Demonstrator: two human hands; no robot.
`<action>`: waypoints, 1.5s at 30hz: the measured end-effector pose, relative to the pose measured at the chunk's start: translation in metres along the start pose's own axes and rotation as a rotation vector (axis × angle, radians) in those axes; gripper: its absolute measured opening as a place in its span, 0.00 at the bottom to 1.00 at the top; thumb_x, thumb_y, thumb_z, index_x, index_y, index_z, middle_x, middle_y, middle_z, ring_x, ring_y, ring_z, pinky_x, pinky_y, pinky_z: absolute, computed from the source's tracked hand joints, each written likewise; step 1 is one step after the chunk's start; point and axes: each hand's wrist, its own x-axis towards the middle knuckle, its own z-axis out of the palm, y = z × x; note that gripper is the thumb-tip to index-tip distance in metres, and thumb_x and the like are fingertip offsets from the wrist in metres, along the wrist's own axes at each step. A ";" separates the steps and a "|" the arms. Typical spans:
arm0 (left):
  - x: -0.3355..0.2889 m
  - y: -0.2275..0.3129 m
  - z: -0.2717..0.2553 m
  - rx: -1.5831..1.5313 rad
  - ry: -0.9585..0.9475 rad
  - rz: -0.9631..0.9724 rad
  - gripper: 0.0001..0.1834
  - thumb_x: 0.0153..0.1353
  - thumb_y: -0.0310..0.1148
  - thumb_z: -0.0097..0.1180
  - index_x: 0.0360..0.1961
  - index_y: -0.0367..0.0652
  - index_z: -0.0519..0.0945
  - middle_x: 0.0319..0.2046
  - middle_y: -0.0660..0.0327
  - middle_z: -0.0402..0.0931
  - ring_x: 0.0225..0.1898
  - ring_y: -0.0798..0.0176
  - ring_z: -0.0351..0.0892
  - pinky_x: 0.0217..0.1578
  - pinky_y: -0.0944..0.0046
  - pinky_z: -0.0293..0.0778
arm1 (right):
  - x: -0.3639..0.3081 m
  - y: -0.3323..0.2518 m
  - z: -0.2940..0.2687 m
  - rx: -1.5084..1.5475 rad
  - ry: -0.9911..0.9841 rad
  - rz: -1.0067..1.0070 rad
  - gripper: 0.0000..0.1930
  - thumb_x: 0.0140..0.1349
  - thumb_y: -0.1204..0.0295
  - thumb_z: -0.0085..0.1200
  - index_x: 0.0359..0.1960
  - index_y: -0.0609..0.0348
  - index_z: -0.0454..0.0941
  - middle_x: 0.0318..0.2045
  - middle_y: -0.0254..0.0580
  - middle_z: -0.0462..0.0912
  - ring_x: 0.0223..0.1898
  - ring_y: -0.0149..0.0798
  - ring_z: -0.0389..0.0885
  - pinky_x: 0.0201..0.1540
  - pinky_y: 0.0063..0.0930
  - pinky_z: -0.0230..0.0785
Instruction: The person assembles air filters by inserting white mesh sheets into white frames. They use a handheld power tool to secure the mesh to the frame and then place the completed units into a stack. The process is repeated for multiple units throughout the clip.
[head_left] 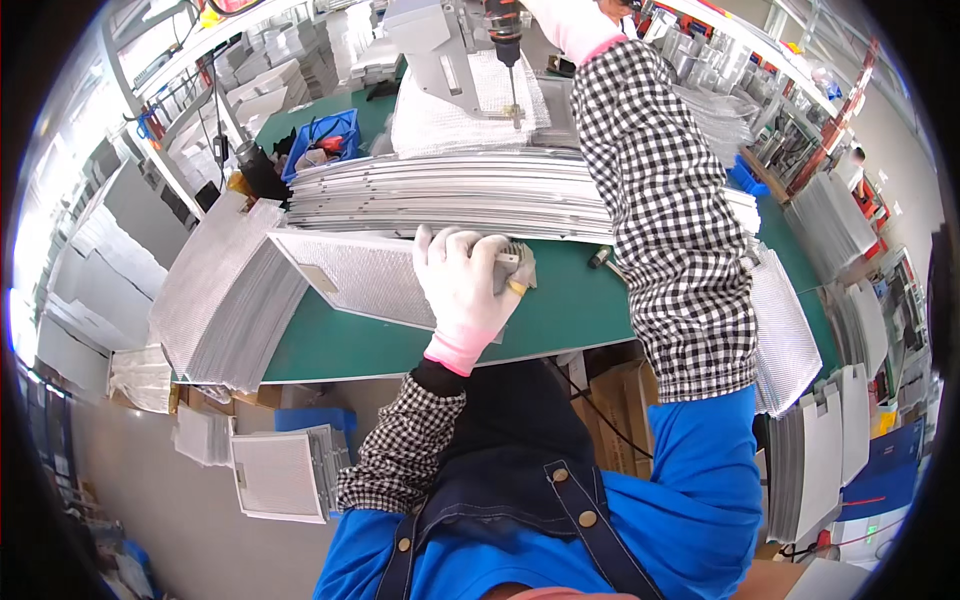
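My left hand (462, 285), in a white glove with a pink cuff, is closed on the upper edge of a silver-framed mesh filter panel (365, 280). That panel leans over the table's near side, with a small pale rectangular piece (318, 277) at its left end. A small ribbed grey piece (513, 254) shows by the thumb and fingertips. My right arm stretches far forward, and the gloved right hand (577, 28) is cut off by the top edge, fingers mostly out of view. Just left of it an orange-and-black power screwdriver (503, 28) points its long bit downward.
Beyond my left hand lies a long stack of metal-framed panels (450, 195). More mesh panels (225, 290) stand at the left of the green table (570, 300). A blue bin (335, 133) sits behind them. A grey metal stand (440, 65) rises at the back over a mesh pile.
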 end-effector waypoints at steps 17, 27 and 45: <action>-0.006 0.053 0.027 -0.186 0.066 -0.229 0.19 0.47 0.43 0.69 0.43 0.56 0.85 0.43 0.58 0.75 0.51 0.47 0.70 0.65 0.34 0.52 | -0.115 -0.128 0.045 0.206 0.048 0.126 0.07 0.70 0.65 0.55 0.36 0.54 0.74 0.26 0.27 0.73 0.26 0.23 0.72 0.28 0.18 0.64; -0.011 0.052 0.043 -0.315 0.017 -0.297 0.21 0.43 0.39 0.71 0.43 0.56 0.85 0.48 0.60 0.76 0.54 0.48 0.70 0.64 0.35 0.54 | -0.115 -0.126 0.043 0.218 0.087 0.179 0.09 0.70 0.63 0.54 0.35 0.53 0.75 0.24 0.26 0.72 0.25 0.22 0.71 0.27 0.18 0.61; -0.007 0.050 0.037 -0.379 0.014 -0.231 0.09 0.41 0.41 0.67 0.28 0.60 0.85 0.30 0.62 0.67 0.41 0.52 0.68 0.64 0.36 0.54 | -0.145 -0.096 0.026 0.329 -0.046 0.311 0.10 0.71 0.63 0.52 0.43 0.55 0.70 0.34 0.30 0.69 0.35 0.24 0.65 0.38 0.20 0.58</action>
